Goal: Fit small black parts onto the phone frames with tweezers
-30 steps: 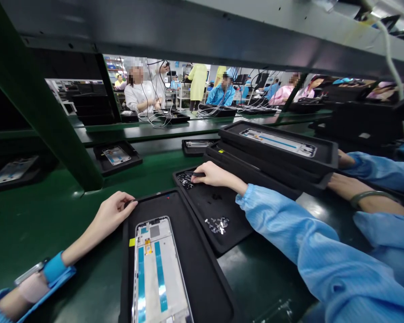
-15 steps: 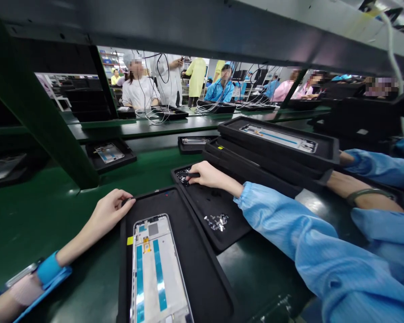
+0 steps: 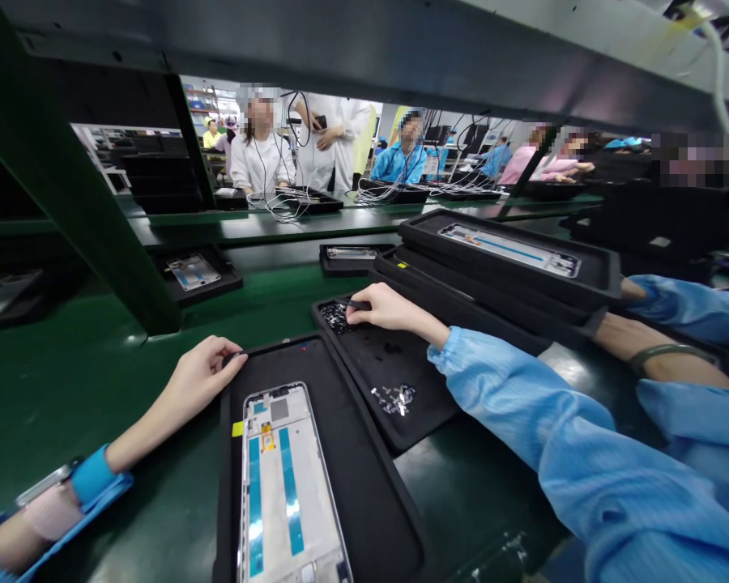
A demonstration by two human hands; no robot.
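My left hand [image 3: 203, 376] is closed on the upper left corner of a black foam tray [image 3: 377, 494], thumb and fingers pinching its rim. In that tray lies a silver phone frame [image 3: 309, 486] with two blue strips and a small orange flex piece. My right hand [image 3: 392, 308] pinches black tweezers [image 3: 358, 306], whose tips are too small to make out. They hover at the far end of a second black tray [image 3: 401, 356], over a pile of tiny dark and silver parts [image 3: 333, 317]. Nearer in that tray sits a looser heap of small silvery pieces [image 3: 394, 399].
Stacked black trays [image 3: 498, 275], the top one bearing another phone frame [image 3: 510, 249], stand at right beside a co-worker's blue sleeves [image 3: 686, 304]. A green post [image 3: 97, 202] slants down at left. Overhead runs a metal beam [image 3: 364, 57]. More trays lie further back.
My right hand has drawn the tweezers slightly right, uncovering more of the small-parts pile. My left hand keeps its grip on the tray corner. The view has shifted slightly.
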